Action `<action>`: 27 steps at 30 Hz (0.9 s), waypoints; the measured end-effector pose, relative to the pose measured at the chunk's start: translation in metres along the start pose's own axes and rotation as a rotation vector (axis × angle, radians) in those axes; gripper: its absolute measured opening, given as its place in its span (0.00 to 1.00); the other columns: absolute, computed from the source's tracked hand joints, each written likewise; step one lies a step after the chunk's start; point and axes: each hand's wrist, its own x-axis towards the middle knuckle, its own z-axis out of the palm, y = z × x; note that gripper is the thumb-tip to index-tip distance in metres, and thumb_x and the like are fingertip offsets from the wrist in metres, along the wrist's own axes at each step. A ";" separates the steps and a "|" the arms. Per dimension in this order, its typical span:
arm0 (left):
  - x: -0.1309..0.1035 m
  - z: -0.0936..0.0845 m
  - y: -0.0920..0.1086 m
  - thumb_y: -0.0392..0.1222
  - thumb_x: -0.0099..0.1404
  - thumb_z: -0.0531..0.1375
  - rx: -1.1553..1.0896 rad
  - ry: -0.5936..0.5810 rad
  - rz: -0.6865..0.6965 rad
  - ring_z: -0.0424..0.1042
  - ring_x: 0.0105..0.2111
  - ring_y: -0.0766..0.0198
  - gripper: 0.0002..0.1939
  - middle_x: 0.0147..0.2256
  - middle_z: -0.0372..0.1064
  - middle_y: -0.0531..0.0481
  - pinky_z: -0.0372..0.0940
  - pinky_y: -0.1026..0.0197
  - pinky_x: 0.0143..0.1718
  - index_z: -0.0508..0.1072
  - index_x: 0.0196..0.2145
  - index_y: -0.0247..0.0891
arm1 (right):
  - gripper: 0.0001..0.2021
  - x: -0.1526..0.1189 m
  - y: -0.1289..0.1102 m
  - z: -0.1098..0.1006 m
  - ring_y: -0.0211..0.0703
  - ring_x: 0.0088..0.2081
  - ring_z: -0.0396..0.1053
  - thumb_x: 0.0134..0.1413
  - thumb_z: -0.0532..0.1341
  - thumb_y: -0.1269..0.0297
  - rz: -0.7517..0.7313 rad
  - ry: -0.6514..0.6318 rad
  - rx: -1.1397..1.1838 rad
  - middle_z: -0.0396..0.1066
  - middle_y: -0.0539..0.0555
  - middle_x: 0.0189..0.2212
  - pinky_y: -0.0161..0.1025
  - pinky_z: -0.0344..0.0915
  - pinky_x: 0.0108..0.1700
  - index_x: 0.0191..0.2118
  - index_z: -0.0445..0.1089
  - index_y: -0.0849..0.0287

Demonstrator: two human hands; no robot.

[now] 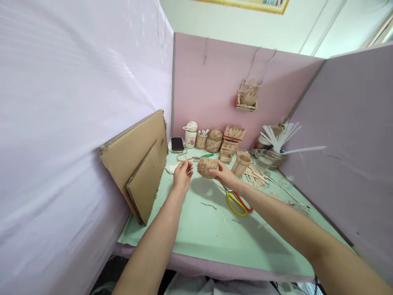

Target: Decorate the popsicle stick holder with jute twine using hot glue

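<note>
Above the middle of the table, my right hand [225, 174] is wrapped around the right side of a ball of brown twine [205, 168]. My left hand [183, 176] is just left of the ball, apart from it, with thumb and fingertips pinched together. Whatever lies between those fingertips is too small to make out. A loose length of brown cord [181, 155] curls on the table behind my left hand. Below the ball lies a pair of scissors [236, 203] with one yellow and one red handle; its blades are partly hidden. A short twine scrap [208, 205] lies nearby.
Cardboard sheets [135, 164] lean at the left. At the back stand a white bottle [190, 135], a pen holder [201, 141], a basket [214, 143] and a phone [177, 144]. Rightward are a stick cup [241, 164], loose wooden sticks [255, 176] and a clear cup [265, 160].
</note>
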 end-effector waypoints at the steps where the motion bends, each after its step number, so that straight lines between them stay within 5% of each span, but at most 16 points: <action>1: 0.000 0.000 0.001 0.41 0.57 0.63 -0.026 0.013 -0.004 0.65 0.25 0.74 0.07 0.27 0.67 0.53 0.58 0.70 0.28 0.70 0.29 0.36 | 0.25 -0.001 -0.001 0.001 0.48 0.49 0.68 0.40 0.68 0.59 0.039 -0.045 0.069 0.70 0.55 0.48 0.48 0.64 0.51 0.48 0.65 0.54; 8: 0.001 0.000 0.004 0.48 0.58 0.62 0.018 0.039 -0.031 0.69 0.36 0.68 0.12 0.38 0.70 0.48 0.61 0.66 0.35 0.71 0.37 0.38 | 0.24 -0.005 -0.002 0.006 0.45 0.48 0.69 0.43 0.68 0.61 0.146 -0.136 0.280 0.70 0.54 0.49 0.44 0.67 0.48 0.49 0.66 0.53; 16: -0.013 0.006 0.000 0.50 0.50 0.68 0.268 -0.332 -0.203 0.68 0.45 0.59 0.25 0.49 0.68 0.48 0.64 0.61 0.37 0.70 0.45 0.46 | 0.19 0.005 0.001 0.020 0.38 0.30 0.70 0.57 0.54 0.45 0.383 0.017 0.261 0.74 0.52 0.34 0.33 0.65 0.28 0.45 0.67 0.52; 22: -0.003 0.005 -0.001 0.50 0.48 0.69 0.076 -0.126 -0.097 0.70 0.43 0.59 0.25 0.47 0.69 0.45 0.67 0.59 0.37 0.67 0.41 0.41 | 0.24 0.008 -0.002 0.028 0.38 0.30 0.71 0.56 0.49 0.40 0.381 0.052 0.279 0.73 0.55 0.33 0.31 0.64 0.27 0.39 0.66 0.57; 27: 0.004 0.002 0.000 0.50 0.49 0.69 -0.022 0.042 -0.072 0.71 0.42 0.60 0.25 0.45 0.69 0.44 0.67 0.57 0.39 0.64 0.41 0.41 | 0.18 -0.003 -0.001 0.035 0.32 0.24 0.65 0.46 0.66 0.51 0.309 -0.234 0.003 0.73 0.52 0.28 0.29 0.56 0.24 0.37 0.68 0.60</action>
